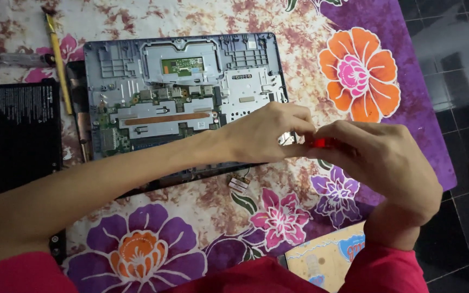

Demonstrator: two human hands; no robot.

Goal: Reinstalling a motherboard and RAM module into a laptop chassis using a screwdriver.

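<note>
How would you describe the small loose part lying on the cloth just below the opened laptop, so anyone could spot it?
Start at the opened laptop on the flowered cloth. Just below its near edge, under the left hand, lies a small metal part. It is the only loose silvery piece there, pale against the brown-mottled fabric.

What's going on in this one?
A person works over an opened laptop lying on a floral cloth, its circuit board exposed. The left hand and right hand meet at its lower right corner; the right holds a small red tool. A black battery pack lies to the left.
</note>
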